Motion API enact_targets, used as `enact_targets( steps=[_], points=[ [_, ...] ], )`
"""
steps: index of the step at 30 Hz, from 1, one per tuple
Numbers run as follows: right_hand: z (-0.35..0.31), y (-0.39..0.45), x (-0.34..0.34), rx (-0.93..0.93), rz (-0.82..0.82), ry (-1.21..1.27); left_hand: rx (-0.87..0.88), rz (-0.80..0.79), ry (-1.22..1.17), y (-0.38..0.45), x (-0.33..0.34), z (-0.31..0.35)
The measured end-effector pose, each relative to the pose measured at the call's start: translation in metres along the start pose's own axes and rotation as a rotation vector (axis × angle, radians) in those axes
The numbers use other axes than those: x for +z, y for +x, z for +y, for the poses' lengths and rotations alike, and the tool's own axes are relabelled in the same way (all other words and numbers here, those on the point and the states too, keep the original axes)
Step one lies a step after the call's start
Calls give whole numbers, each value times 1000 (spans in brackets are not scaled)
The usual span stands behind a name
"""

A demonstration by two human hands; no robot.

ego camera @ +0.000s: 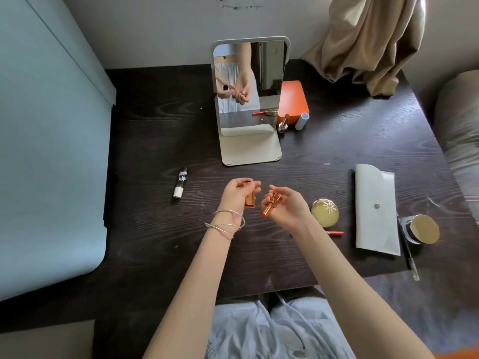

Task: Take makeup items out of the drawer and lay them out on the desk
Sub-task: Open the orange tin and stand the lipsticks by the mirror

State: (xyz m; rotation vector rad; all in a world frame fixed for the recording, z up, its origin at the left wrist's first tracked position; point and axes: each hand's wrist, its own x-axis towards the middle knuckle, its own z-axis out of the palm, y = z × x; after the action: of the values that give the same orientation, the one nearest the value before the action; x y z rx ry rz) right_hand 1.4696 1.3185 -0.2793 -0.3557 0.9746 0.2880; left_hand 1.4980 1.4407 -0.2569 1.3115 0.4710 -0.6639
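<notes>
Over the middle of the dark wooden desk (155, 229) my left hand (237, 194) grips a shiny gold lipstick cap (250, 200), held upright. Just to its right my right hand (283, 206) holds the gold lipstick body (269, 208) in curled fingers, its red tip pointing down toward me. The two parts are apart. A round gold compact (324, 213) lies right of my right hand, with a thin red lip pencil (335, 233) below it. A clear tube with a white cap (180, 182) lies to the left. The drawer is not in view.
A standing mirror (248, 99) faces me at the back centre. Beside it are an orange box (293, 101), an open lipstick (283, 123) and a white cap (302, 121). A white pouch (374, 208), a gold-lidded jar (420, 229) and a slim brush (412, 263) lie right. A curtain (368, 40) hangs at back right.
</notes>
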Motion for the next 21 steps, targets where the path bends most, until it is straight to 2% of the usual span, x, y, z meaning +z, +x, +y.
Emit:
enact_targets(
  steps=[2,5,7,11,14,16,21],
  points=[
    [-4,-9,3,2,2,85,2,6,52,1,-4,-1],
    [-11,-18,5,68,-37,245,194,-80,403,0,-12,-5],
    [-12,-24,7,136,-75,297,306,-164,506,-2,-12,-9],
    [-16,-26,11,134,-67,275,436,-121,571,-4,-9,-12],
    [-19,-24,14,95,3,15,463,-102,494,-6,-6,-11],
    [-17,-23,14,83,24,-71,486,-77,453,-6,-1,-9],
    [1,-25,18,97,-64,-75,541,87,460,-6,17,-2]
  ],
)
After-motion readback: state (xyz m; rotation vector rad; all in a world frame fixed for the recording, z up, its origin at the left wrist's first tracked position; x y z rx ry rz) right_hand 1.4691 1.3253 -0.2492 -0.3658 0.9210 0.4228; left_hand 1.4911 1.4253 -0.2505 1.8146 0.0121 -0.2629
